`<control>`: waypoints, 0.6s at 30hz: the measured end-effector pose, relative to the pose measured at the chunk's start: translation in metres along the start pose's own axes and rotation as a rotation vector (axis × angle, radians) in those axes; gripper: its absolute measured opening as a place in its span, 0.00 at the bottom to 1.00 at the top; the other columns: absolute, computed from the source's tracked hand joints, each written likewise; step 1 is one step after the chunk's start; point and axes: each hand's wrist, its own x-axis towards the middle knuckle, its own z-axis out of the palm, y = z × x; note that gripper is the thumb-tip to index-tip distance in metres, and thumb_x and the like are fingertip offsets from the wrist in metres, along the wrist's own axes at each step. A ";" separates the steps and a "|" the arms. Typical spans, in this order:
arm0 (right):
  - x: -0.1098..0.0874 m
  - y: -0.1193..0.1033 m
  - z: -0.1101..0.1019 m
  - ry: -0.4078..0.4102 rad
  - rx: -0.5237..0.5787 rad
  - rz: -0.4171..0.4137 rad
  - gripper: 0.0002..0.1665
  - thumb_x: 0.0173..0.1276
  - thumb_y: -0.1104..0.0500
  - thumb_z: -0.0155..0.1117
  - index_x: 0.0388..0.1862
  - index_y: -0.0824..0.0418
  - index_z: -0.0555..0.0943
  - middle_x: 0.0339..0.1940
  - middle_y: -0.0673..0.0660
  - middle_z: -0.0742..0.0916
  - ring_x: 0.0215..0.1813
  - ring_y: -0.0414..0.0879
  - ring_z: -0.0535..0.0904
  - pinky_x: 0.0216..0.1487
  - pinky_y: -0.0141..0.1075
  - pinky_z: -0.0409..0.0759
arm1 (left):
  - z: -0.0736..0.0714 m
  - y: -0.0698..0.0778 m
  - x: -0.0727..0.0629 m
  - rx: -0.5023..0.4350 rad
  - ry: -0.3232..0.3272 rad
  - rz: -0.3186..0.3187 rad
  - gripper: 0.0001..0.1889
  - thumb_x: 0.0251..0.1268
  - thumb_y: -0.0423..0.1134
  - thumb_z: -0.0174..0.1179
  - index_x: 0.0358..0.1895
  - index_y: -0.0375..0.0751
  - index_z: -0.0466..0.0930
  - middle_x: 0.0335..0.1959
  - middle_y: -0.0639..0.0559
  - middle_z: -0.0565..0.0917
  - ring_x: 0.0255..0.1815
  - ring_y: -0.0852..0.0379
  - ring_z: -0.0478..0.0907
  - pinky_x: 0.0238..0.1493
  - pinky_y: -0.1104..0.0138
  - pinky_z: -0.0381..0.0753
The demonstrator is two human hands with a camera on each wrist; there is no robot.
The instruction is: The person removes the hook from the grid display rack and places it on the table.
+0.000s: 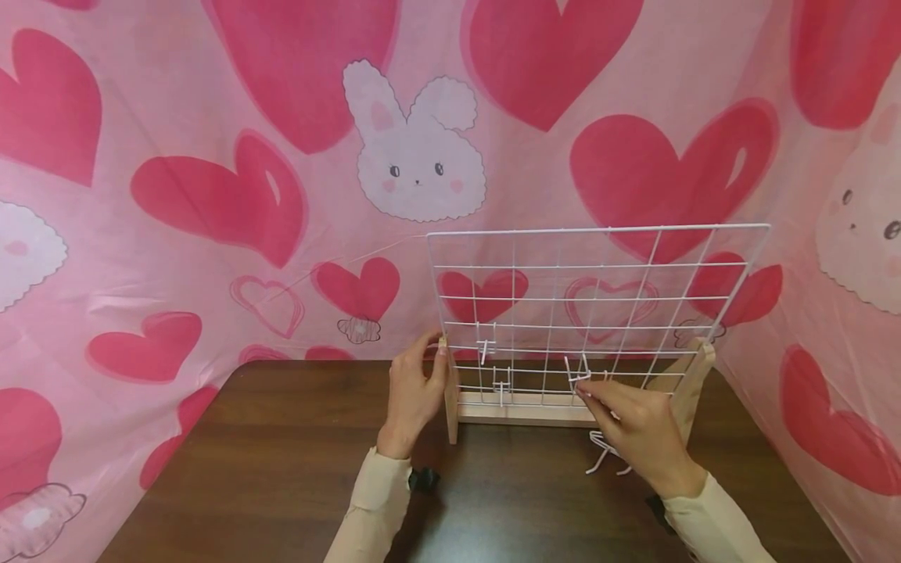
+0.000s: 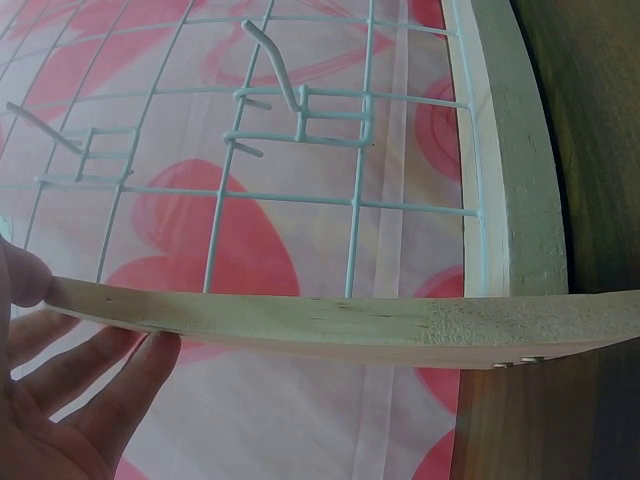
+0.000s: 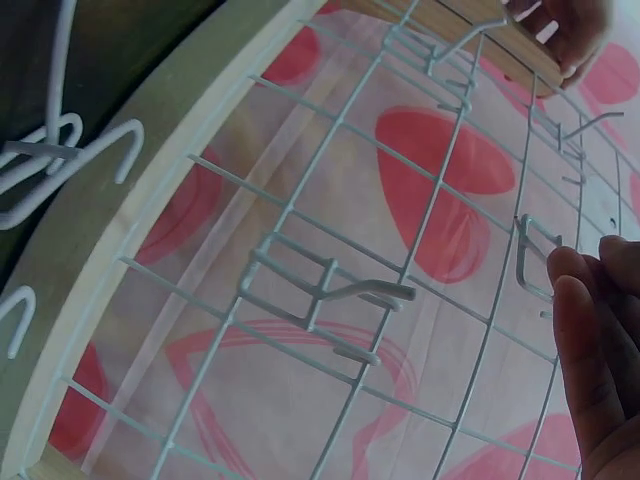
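A white wire grid (image 1: 556, 298) stands in a wooden frame with a left side piece (image 1: 451, 410), a right side piece (image 1: 694, 383) and a bottom bar (image 1: 524, 413). Near its top end, my left hand (image 1: 411, 395) grips the left side piece between thumb and fingers. My right hand (image 1: 644, 430) pinches a white wire hook (image 3: 521, 262) at the front of the grid, its wire loop right at the grid wires. Two such hooks hang at the grid's left, an upper hook (image 1: 486, 349) and a lower hook (image 1: 502, 386). Another mounted hook (image 3: 318, 292) shows in the right wrist view.
Loose white hooks (image 1: 598, 452) lie on the dark wooden table (image 1: 303, 461) in front of the frame, partly behind my right hand. A pink cloth (image 1: 267, 94) with hearts and rabbits hangs behind the table and along its sides.
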 end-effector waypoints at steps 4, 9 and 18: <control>-0.003 -0.001 -0.001 -0.034 0.005 0.006 0.30 0.82 0.42 0.52 0.38 0.62 0.92 0.30 0.54 0.94 0.28 0.45 0.91 0.40 0.23 0.85 | 0.000 0.000 0.000 -0.005 0.005 0.001 0.14 0.74 0.37 0.59 0.59 0.42 0.85 0.51 0.45 0.92 0.49 0.47 0.90 0.56 0.50 0.87; -0.006 0.000 0.000 -0.038 0.001 -0.017 0.29 0.83 0.44 0.53 0.38 0.62 0.92 0.30 0.55 0.94 0.27 0.46 0.91 0.35 0.29 0.87 | 0.000 0.000 0.000 -0.008 0.002 -0.012 0.14 0.75 0.37 0.59 0.58 0.42 0.85 0.50 0.45 0.92 0.48 0.47 0.90 0.54 0.50 0.88; -0.014 0.001 0.002 -0.028 -0.003 -0.051 0.29 0.83 0.45 0.52 0.35 0.61 0.91 0.29 0.54 0.94 0.27 0.46 0.91 0.31 0.35 0.87 | 0.000 0.001 0.000 0.005 0.010 0.008 0.15 0.73 0.36 0.60 0.59 0.41 0.85 0.50 0.44 0.91 0.47 0.47 0.90 0.53 0.50 0.88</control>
